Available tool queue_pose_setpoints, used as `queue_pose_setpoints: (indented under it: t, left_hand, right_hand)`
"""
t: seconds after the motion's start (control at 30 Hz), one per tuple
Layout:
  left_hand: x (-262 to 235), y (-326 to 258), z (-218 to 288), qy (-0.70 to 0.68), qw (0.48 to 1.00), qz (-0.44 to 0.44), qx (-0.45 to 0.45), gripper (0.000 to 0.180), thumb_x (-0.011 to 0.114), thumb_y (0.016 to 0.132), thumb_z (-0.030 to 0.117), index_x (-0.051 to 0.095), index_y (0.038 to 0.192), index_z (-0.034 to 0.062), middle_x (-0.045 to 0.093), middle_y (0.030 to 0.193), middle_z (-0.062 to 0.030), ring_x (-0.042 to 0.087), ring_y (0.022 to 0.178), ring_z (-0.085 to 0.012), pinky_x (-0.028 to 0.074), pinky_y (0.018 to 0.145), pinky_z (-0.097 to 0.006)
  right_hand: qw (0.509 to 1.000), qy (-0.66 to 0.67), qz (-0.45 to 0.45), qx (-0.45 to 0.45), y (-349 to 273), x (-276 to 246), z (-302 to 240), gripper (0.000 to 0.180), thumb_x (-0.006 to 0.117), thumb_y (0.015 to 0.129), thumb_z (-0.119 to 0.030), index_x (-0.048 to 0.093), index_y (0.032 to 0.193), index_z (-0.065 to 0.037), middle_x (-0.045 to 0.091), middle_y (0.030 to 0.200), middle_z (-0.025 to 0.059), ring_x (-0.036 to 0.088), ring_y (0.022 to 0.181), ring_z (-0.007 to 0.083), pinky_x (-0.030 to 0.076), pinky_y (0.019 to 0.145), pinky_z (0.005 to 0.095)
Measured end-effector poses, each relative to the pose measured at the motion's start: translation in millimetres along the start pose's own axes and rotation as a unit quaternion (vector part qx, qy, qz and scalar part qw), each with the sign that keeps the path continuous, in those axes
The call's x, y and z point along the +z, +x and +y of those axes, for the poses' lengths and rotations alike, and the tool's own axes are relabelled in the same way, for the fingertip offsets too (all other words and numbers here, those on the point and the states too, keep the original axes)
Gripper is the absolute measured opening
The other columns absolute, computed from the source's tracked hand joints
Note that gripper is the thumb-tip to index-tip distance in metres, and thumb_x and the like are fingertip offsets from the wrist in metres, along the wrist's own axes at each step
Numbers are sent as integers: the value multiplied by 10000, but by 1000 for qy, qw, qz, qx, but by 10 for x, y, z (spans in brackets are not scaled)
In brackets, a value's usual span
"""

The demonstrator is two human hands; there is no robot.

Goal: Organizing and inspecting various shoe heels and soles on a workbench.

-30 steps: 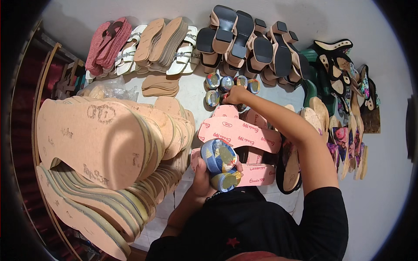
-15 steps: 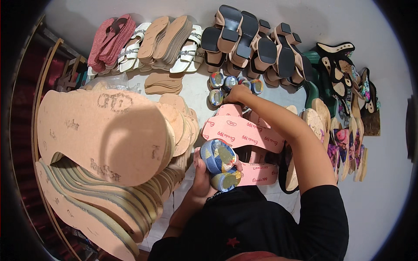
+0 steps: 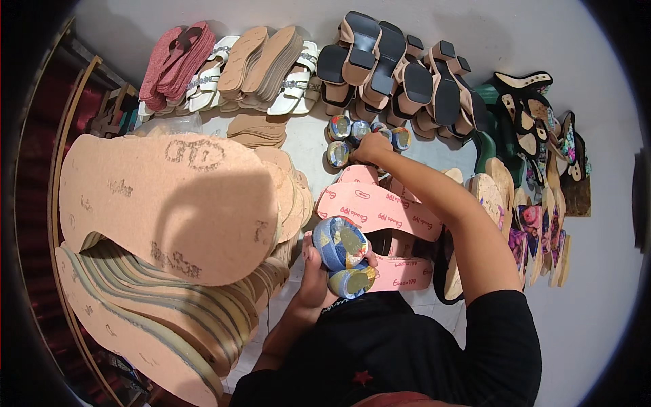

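Observation:
My left hand (image 3: 312,278) is closed around blue patterned fabric-covered shoe heels (image 3: 333,243), held in front of my black shirt; a greenish end faces up on each of the two I can see. My right arm stretches forward over pink printed insoles (image 3: 380,207). At its end my right hand (image 3: 371,146) curls down on a cluster of matching heels (image 3: 338,154) on the white table, its fingertips partly hidden among them. The pink insoles lie between my two hands, just beyond the held heels.
Tall stacks of tan insoles (image 3: 156,203) fill the left side. Chunky-heeled shoes (image 3: 390,61) with black soles stand at the back, beside white sandals (image 3: 296,85) and red insoles (image 3: 175,64). Floral-patterned footwear (image 3: 530,217) lines the right, near a green chair (image 3: 485,149).
My right hand stays at the heel cluster and my left keeps its hold on the heels. The view has shifted very slightly.

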State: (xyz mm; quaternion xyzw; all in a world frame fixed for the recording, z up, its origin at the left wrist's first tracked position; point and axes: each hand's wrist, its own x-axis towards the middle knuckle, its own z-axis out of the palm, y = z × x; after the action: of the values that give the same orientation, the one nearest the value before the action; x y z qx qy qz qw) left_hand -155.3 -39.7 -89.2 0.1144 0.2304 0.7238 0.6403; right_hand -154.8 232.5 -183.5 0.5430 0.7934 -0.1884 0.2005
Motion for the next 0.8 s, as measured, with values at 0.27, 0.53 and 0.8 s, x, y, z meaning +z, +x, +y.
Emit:
queue_pose_setpoints:
  t: [0.27,0.53,0.8]
  left_hand:
    - [48,35,10,23,1000,-17,7,731,352,766,700,384,1152,79,485,901,-114,518,842,-246,463,696,-377]
    - [61,34,5,11,1000,-18,-3,712,338,779,690,387,1144,80,480,896,-115,515,839,-245,462,704,-388]
    - [78,24,32,14,1000,-12,-11,703,337,785,684,393,1127,73,481,889,-113,519,834,-245,458,701,-374]
  right_hand:
    - [998,52,-23,-15,101,-4,65,615,743,566,-449,625,964,6,616,993,150,619,890,242,505,756,335]
    - [991,-59,-14,-115,164,-29,173,682,752,490,-523,638,827,59,629,874,207,622,831,292,497,736,327]
    - [989,-61,50,-123,-54,-155,266,351,618,704,-131,571,1014,26,507,1102,237,531,1016,346,486,771,359]
